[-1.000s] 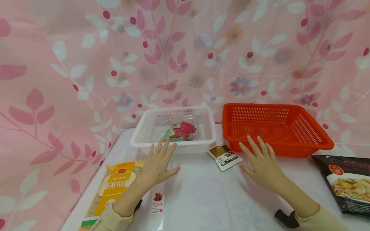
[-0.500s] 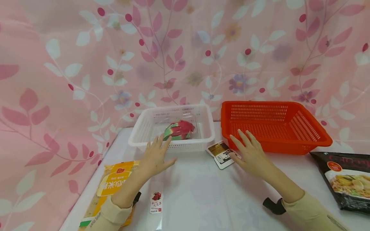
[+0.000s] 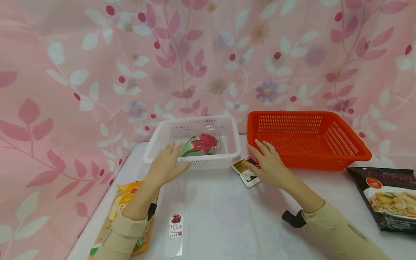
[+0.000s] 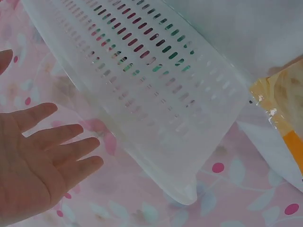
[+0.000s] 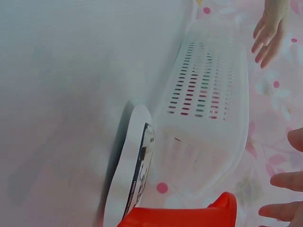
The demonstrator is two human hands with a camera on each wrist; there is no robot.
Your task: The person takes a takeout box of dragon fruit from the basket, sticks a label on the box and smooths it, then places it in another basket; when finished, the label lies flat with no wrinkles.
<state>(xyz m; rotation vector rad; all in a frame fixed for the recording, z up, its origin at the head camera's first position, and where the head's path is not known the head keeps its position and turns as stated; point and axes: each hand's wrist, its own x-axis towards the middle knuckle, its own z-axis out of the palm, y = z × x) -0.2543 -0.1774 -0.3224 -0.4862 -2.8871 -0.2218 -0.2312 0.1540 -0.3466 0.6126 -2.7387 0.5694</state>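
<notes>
My left hand [image 3: 164, 167], fingers spread and holding nothing, hovers at the near left rim of the white basket [image 3: 191, 160]. In that basket lies a red and green dragon fruit [image 3: 204, 142] in clear packaging. My right hand [image 3: 268, 164] is also spread and holds nothing. It hangs over a small brown and white food pouch [image 3: 248, 176], close to the front left corner of the red basket [image 3: 308, 160]. The left wrist view shows my left palm [image 4: 33, 165] apart from the basket's wall. In the right wrist view the pouch [image 5: 137, 175] leans beside the white basket.
A yellow food packet [image 3: 143, 231] lies under my left forearm. Beside it is a clear strip with a dragon fruit label [image 3: 176, 225]. At the far right lies a black noodle packet [image 3: 386, 198]. A pink floral curtain [image 3: 208, 65] hangs behind the baskets.
Both hands have moved forward: the left towards the white basket's rim, the right leftward until it overlaps the pouch in the head view. The baskets and packets stay in place.
</notes>
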